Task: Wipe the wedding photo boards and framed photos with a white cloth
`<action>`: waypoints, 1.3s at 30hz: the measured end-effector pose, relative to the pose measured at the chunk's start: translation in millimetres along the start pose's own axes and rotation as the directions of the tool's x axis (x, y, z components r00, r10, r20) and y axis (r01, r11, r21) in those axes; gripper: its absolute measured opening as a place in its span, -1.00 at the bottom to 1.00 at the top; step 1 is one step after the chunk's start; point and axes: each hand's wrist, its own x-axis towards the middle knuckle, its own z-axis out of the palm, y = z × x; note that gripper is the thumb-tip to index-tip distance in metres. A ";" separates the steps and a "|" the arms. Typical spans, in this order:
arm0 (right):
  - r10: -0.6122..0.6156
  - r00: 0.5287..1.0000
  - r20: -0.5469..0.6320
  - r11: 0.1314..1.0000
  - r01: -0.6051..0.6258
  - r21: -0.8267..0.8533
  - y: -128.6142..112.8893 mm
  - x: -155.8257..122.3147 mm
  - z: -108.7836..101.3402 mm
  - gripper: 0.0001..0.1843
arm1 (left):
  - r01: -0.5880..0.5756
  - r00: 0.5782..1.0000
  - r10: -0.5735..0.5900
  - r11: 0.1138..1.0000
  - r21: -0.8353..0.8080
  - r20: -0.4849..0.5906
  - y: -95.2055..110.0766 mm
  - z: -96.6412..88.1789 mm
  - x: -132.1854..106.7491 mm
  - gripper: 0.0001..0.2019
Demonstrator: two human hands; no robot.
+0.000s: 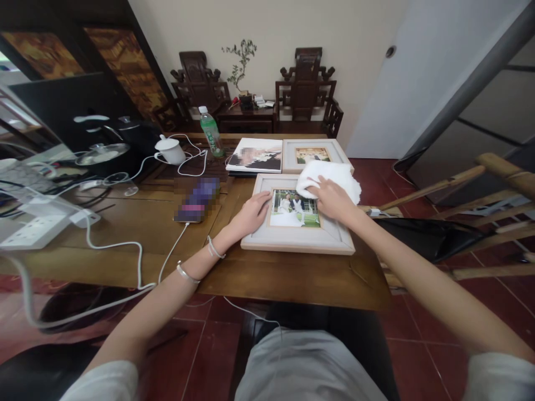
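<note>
Right grip (332,200) pressed flat on white cloth (334,175) | cloth over picture frame (292,239) corner | left hand (251,214) spread on frame edge

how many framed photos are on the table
2. One framed photo lies nearest, under both hands, the right hand pressing a white cloth on it; the other frame lies just behind. Beside that lies an unframed print.
</note>
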 end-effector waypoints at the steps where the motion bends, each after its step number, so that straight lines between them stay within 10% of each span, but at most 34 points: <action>1: 0.011 1.000 0.001 1.000 -0.011 -0.013 4.1 5.7 2.1 -0.35 | -0.003 1.000 0.003 1.000 -0.001 -0.002 -0.1 -0.3 0.1 -0.64; 18: -0.281 0.938 0.205 0.929 0.212 0.303 -89.4 -72.7 -50.5 -0.36 | -0.008 1.000 0.008 1.000 0.016 0.001 1.9 0.9 0.4 -0.64; 31: -0.063 0.995 0.072 0.998 0.062 0.010 -13.0 21.4 4.7 -0.19 | -0.009 1.000 0.009 1.000 -0.007 -0.005 -1.0 1.6 0.0 -0.63; 39: -0.022 0.976 0.216 0.999 0.015 0.033 -45.9 -3.2 -8.4 -0.21 | -0.008 1.000 0.008 1.000 -0.006 -0.007 0.2 2.7 0.2 -0.63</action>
